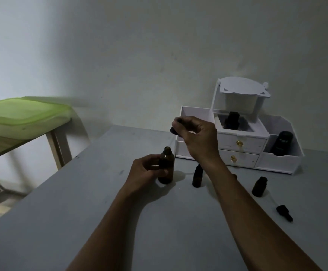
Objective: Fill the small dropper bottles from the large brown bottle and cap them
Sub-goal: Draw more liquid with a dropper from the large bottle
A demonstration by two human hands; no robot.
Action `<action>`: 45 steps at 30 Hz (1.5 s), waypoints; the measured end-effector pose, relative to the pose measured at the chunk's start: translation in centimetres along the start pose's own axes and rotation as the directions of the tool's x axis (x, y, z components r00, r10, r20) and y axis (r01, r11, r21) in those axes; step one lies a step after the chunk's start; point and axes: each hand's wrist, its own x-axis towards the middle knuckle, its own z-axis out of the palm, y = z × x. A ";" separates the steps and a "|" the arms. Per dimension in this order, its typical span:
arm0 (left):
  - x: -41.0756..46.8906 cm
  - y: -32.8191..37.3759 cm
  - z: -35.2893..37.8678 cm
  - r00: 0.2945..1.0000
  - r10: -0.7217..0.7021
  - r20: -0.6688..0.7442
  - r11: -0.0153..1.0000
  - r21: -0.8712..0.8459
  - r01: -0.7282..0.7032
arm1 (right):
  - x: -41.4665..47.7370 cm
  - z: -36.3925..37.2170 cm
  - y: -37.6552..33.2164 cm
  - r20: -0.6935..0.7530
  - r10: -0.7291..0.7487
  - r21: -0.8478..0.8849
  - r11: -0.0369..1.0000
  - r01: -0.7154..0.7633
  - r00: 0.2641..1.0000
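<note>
The large brown bottle [166, 165] stands uncapped on the grey table [81, 222], and my left hand [145, 171] grips its side. My right hand [196, 137] is raised above and behind it, pinching a small black cap [173, 130] in its fingertips. A small dropper bottle [197, 176] stands upright just right of the large one, partly behind my right forearm. A second small bottle [259, 186] stands open further right. A black dropper cap [284, 212] lies on its side near the table's right part.
A white desk organiser [243, 153] with two drawers stands at the back, holding a dark bottle [232, 119] in its upper tray and a black container [281, 143] in its right bin. A green-topped side table [22, 116] is at the left, beyond the table edge.
</note>
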 end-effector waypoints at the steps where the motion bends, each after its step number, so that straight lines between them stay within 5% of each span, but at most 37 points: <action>1: 0.0 0.0 -0.1 1.000 -0.008 -0.002 1.000 -0.009 0.008 | -0.1 0.2 0.2 0.022 0.000 -0.034 0.999 0.001 1.000; 11: 0.3 -0.6 -0.2 1.000 -0.003 -0.005 1.000 0.029 0.004 | -1.2 1.2 2.7 0.126 0.079 -0.186 0.981 -0.054 0.989; 29: 0.8 -1.1 -0.2 1.000 0.007 -0.007 0.995 0.099 -0.006 | -1.6 1.8 3.0 0.096 0.025 -0.227 0.974 -0.002 0.995; 45: 0.1 -0.8 -0.4 0.999 -0.023 -0.032 1.000 0.005 0.023 | 1.1 -0.1 -2.0 0.004 -0.080 -0.051 0.995 0.080 0.997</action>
